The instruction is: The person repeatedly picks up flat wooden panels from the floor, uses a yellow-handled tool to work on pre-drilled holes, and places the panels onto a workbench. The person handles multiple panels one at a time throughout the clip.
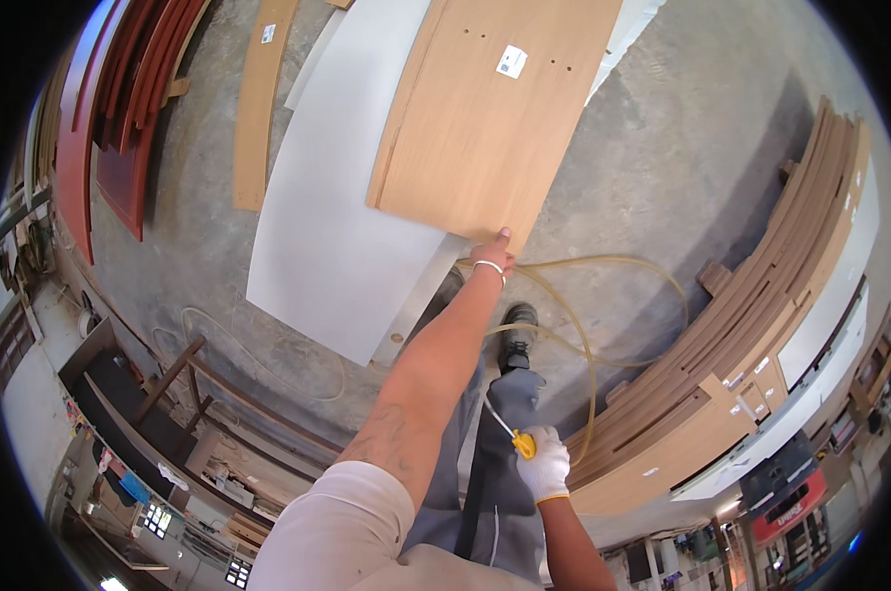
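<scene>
My left hand [493, 254], bare with a white band at the wrist, grips the near edge of a light wood-coloured panel [475, 138], thumb on top and fingers underneath. A white label and several small drilled holes show on the panel. It lies over a larger white sheet [318, 217]. Down by my right leg, my right hand [546, 465] wears a white glove and is closed around a yellow air blow gun [526, 445]. From the gun a thin pale nozzle points up and left. A yellowish hose [591, 384] loops over the floor beside my shoes.
Stacked wood-coloured boards [711, 364] curve along the right. Dark red panels [126, 118] stand at the far left, with a narrow board [260, 108] beside them. A brown frame [258, 394] is at the lower left. Hose loops lie on the concrete floor [652, 187].
</scene>
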Tool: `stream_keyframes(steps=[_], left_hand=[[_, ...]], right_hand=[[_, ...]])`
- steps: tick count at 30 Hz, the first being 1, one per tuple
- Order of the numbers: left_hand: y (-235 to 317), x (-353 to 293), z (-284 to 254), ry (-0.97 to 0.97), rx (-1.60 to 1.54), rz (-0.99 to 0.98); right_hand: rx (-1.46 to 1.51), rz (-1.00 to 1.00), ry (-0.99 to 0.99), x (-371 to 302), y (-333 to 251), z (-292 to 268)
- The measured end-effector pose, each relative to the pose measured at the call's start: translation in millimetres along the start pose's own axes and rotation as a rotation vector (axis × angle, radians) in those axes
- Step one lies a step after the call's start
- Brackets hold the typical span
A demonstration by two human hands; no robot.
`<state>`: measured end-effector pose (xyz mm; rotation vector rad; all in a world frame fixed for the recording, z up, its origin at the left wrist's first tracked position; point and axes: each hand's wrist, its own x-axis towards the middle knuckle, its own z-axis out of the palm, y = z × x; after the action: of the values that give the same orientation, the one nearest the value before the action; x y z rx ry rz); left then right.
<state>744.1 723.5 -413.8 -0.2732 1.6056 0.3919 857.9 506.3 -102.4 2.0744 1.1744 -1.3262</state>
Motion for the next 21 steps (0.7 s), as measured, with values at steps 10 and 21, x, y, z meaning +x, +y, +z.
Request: stream_keyframes(steps=[10,21], left_hand=[[9,-49,-70,-0.249,-0.415,0.234],[-18,-232,-240,-0.116,-0.522,0.346]], right_hand=[[-0.099,0.078,-0.026,54,13,-35],[-0.211,-0.196,0.096,0,-91,-115]])
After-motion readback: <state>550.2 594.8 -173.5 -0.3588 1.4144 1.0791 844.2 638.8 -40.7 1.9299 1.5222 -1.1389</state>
